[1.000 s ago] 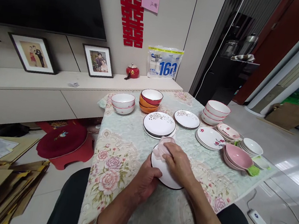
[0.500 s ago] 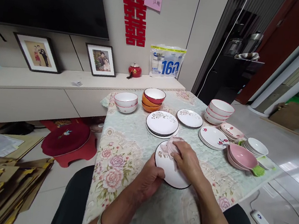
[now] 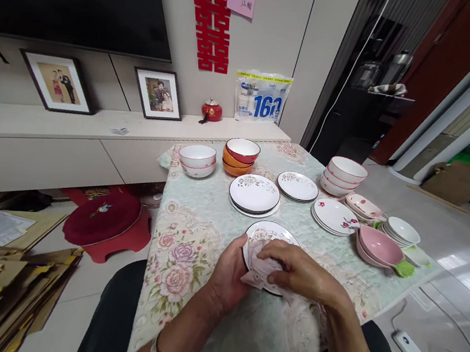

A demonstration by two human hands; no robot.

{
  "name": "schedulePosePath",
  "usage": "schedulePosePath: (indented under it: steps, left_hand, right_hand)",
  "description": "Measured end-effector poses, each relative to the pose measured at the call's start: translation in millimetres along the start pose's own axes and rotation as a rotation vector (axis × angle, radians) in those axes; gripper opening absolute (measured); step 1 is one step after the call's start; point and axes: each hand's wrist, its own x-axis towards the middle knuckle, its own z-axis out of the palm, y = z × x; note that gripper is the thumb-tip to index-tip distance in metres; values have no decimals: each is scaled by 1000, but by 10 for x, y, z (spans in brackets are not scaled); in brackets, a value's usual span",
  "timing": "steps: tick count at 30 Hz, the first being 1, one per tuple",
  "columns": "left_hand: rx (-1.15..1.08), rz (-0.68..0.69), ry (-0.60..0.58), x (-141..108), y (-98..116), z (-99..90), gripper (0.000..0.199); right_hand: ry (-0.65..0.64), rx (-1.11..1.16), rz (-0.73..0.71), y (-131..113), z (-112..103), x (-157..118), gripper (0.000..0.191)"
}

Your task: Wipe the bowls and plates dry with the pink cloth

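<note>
A white plate point(image 3: 273, 230) with a dark rim and a brown floral pattern is held low over the near part of the table. My left hand point(image 3: 230, 271) grips its left edge, the fingers hidden beneath it. On the plate's face, my right hand point(image 3: 303, 270) presses a crumpled pale pink cloth point(image 3: 259, 267), with its fingers closed round the cloth. Just beyond lies a stack of similar plates point(image 3: 254, 193), and another plate stack point(image 3: 297, 186) sits to its right.
Bowls point(image 3: 197, 159) and orange and red bowls point(image 3: 240, 156) stand at the table's back left. At the right are flowered plates point(image 3: 334, 216), red-rimmed bowls point(image 3: 344, 174), pink dishes point(image 3: 380, 246) and small white bowls point(image 3: 403, 229). A red stool point(image 3: 108, 222) stands left of the table.
The cloth and my right hand have moved down and left across the plate, nearer my left hand. The cloth now covers more of the plate's lower left part.
</note>
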Motion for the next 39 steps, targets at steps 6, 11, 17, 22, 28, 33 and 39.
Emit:
schedulePosePath:
  steps: [6, 11, 17, 22, 28, 33, 39]
  left_hand:
    - [-80, 24, 58, 18, -47, -6, 41]
    - [11, 52, 169, 49, -107, -46, 41]
    - [35, 127, 187, 27, -100, -54, 54]
    - [68, 128, 235, -3, -68, -36, 54]
    - [81, 99, 202, 2, -81, -68, 50]
    - [81, 88, 170, 27, -90, -78, 53]
    - [42, 132, 159, 41, -87, -74, 84]
  right_hand:
    - [274, -94, -52, 99, 308, 292, 47]
    - [434, -314, 174, 268, 264, 328, 39]
    - [275, -644, 626, 71, 100, 82, 19]
    - [265, -642, 647, -53, 161, 119, 20]
    - [360, -402, 85, -65, 358, 281, 35]
    - [368, -311, -24, 38, 312, 270, 34]
    - [317, -586, 465, 44, 160, 169, 22]
